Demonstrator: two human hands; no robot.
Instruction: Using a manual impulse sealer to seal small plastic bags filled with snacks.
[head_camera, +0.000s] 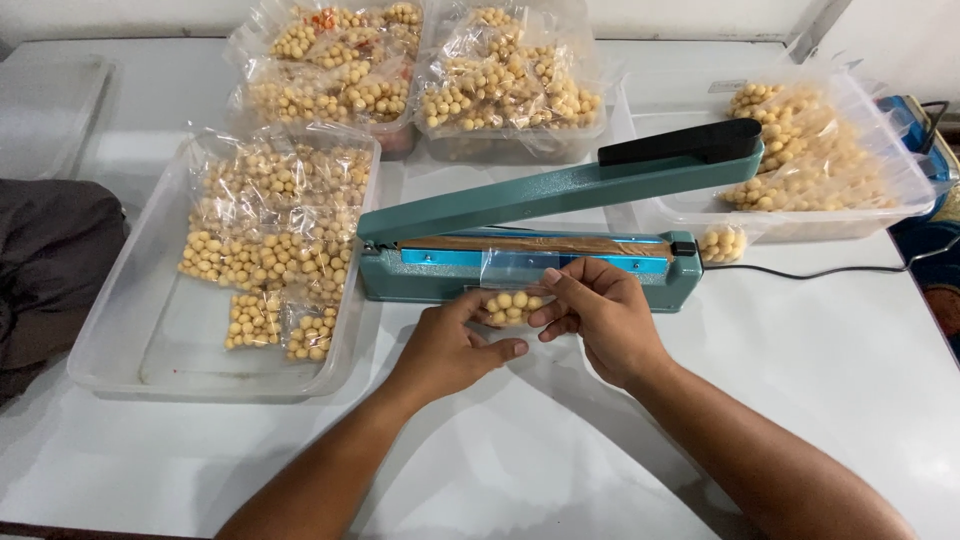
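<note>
The left hand (445, 350) and the right hand (600, 315) are both pinching a small clear bag (512, 300) of round yellow beans, holding it between them just in front of a teal heat sealer (520, 262) sitting in the middle of the white table (800, 380). The left hand's fingers are curling around the bag's left end, with the thumb lying below it. The right hand's thumb and fingers are closing on the bag's right end and upper edge. The bag's open top is lying across the sealer's bar, under the raised arm (560, 190), which is angling up to the right and ending in a black handle (680, 140).

To the left of the sealer, a clear plastic tray (110, 330) is holding many small filled bags (270, 240) of the same beans. Two more trays of bags (420, 70) are standing at the far edge of the table, and another tray (800, 150) is sitting to the right, behind the handle. One loose filled bag (722, 243) is lying just beside the sealer's right end, near a black cord (830, 268) running across the table. A dark cloth (50, 250) is lying at the left edge.
</note>
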